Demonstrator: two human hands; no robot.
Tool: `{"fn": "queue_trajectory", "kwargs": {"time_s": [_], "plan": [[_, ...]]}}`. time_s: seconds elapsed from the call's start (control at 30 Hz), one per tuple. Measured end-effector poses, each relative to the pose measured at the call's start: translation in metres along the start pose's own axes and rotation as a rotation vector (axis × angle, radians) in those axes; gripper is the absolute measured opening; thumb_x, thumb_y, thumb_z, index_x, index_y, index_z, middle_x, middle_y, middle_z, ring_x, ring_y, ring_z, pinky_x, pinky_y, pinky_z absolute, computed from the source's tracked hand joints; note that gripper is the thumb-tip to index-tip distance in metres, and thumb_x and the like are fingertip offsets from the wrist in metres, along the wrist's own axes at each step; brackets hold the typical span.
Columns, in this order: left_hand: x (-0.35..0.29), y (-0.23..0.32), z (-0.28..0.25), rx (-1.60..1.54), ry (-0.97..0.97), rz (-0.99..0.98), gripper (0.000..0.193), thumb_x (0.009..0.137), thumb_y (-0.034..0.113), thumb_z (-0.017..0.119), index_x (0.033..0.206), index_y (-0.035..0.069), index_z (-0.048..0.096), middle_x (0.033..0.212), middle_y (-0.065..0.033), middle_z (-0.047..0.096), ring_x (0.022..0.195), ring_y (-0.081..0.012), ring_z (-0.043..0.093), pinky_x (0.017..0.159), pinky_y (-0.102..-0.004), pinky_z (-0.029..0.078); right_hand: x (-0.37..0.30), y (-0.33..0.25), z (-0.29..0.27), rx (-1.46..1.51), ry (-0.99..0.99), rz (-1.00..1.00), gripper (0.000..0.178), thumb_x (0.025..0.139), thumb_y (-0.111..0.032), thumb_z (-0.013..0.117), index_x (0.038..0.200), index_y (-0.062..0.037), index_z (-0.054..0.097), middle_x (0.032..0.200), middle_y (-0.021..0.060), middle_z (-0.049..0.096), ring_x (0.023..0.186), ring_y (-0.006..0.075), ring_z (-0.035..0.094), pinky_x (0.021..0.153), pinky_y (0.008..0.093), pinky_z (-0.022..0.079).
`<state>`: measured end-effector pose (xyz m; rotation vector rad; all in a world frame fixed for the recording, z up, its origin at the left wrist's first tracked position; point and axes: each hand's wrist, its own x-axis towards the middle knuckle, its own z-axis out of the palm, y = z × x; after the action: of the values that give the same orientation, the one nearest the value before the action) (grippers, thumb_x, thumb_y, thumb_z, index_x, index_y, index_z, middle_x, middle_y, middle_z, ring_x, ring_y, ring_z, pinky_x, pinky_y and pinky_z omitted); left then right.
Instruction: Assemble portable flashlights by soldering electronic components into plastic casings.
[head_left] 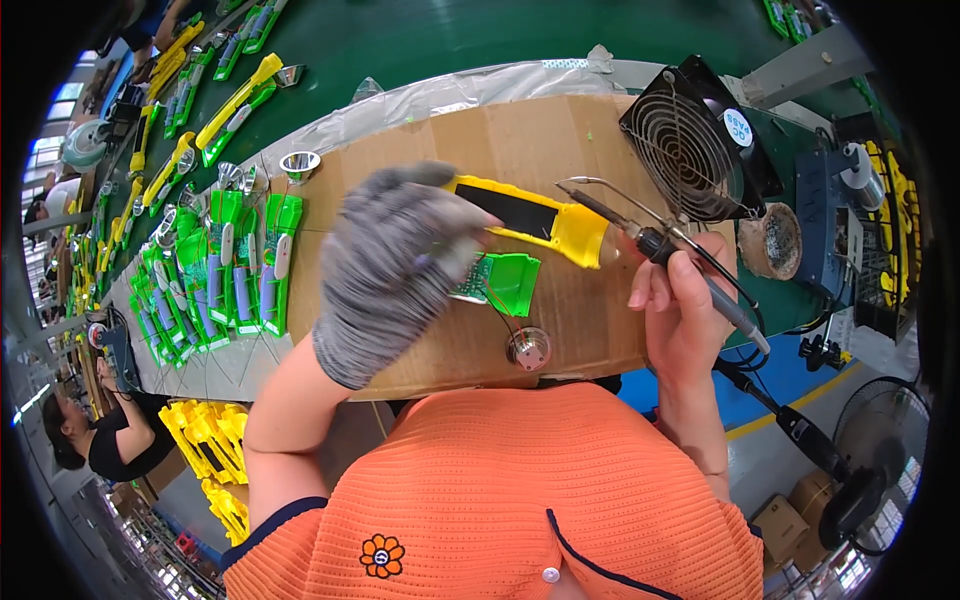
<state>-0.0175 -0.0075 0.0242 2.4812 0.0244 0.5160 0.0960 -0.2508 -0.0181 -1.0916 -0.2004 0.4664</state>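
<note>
My left hand (385, 265), in a grey knit glove, is closed on a yellow flashlight shell (545, 220) with a black panel, holding it over the cardboard work surface (470, 140). Under the glove lie a green half-shell with a small circuit board (505, 282), and red wires run from it down to a round silver reflector (528, 348). My bare right hand (680, 315) grips a soldering iron (655, 245); its tip and wire guard point left toward the yellow shell's end.
A row of green half-shells with grey cells (235, 270) lies to the left. A black fan (695, 140) and a brown tip-cleaning pad (772, 240) stand at the right. Yellow and green assembled lights (235, 105) sit on the green belt. Another person (100, 440) works at lower left.
</note>
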Motion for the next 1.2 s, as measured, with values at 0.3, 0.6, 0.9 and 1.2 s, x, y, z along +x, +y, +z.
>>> {"fn": "queue_trajectory", "kwargs": {"time_s": [0.3,0.6,0.9,1.2], "plan": [[-0.007,-0.027,0.017,-0.387,-0.138,-0.371,0.009,0.084,0.004,0.071,0.093,0.001,0.071,0.09,-0.0074,0.07,0.083,-0.0147,0.067,0.077,-0.0294,0.055,0.003,0.009,-0.008,-0.095,-0.163,0.144,0.015,0.093,-0.002,0.056,0.099,-0.004,0.043,0.081,0.0174,0.062,0.058,0.019,0.06,0.077,0.0412,0.055],[0.027,-0.008,0.009,-0.351,-0.267,-0.049,0.015,0.077,0.002,0.075,0.09,0.007,0.071,0.089,-0.0084,0.068,0.094,-0.0259,0.066,0.084,-0.0354,0.053,-0.008,0.0,-0.02,-0.101,-0.119,0.104,0.017,0.092,0.0,0.059,0.099,-0.0017,0.043,0.094,0.0264,0.068,0.059,0.0184,0.061,0.061,0.0326,0.056],[0.012,-0.016,0.011,-0.459,-0.138,-0.399,0.017,0.079,-0.003,0.074,0.094,0.004,0.071,0.094,-0.0046,0.07,0.098,-0.0169,0.065,0.089,-0.0316,0.052,-0.009,0.002,-0.016,-0.093,-0.089,0.126,0.018,0.092,0.004,0.059,0.1,-0.0015,0.044,0.088,0.0216,0.067,0.061,0.0183,0.062,0.061,0.034,0.056],[0.034,-0.029,0.022,0.032,-0.442,0.139,0.008,0.075,0.01,0.073,0.082,0.01,0.071,0.076,-0.0066,0.061,0.081,-0.0294,0.06,0.074,-0.0415,0.05,-0.007,-0.004,-0.01,-0.14,-0.095,0.174,0.015,0.091,0.005,0.059,0.097,0.0001,0.046,0.076,0.0129,0.062,0.059,0.0173,0.062,0.059,0.0331,0.057]]}}
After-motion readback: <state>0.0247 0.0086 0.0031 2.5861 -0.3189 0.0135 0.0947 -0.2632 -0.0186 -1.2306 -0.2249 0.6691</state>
